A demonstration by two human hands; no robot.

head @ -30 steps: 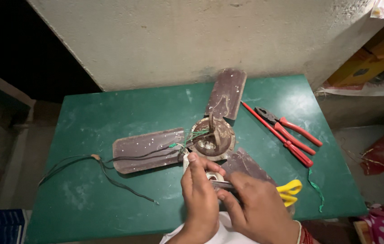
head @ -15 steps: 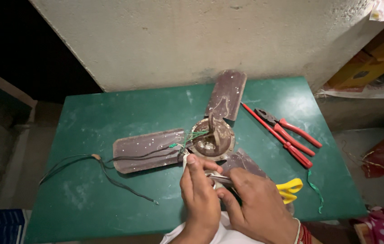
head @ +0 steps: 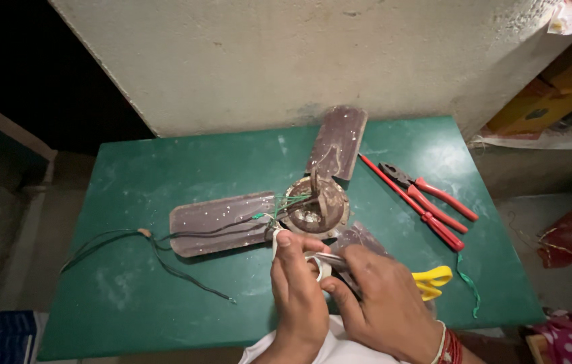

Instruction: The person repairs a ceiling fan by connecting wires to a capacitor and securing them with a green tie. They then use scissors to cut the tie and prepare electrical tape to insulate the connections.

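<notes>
A small brown ceiling fan (head: 313, 205) lies on a green table (head: 165, 168), its three blades spread out and thin wires trailing from its hub. My left hand (head: 298, 290) pinches a white ring-shaped piece (head: 318, 264) just in front of the hub. My right hand (head: 384, 303) grips a slim metal tool (head: 330, 259) whose tip rests against that white piece. Both hands touch each other at the table's near edge, over the fan's nearest blade (head: 360, 237).
A red screwdriver (head: 410, 202) and red-handled pliers (head: 427, 192) lie right of the fan. Yellow-handled scissors (head: 432, 280) and a green wire (head: 468, 286) sit by my right hand. A dark cable (head: 158, 259) trails left. A concrete wall (head: 299, 61) stands behind.
My hands have stayed by the fan hub with only slight finger shifts on the white piece; the fan and tools have not moved.
</notes>
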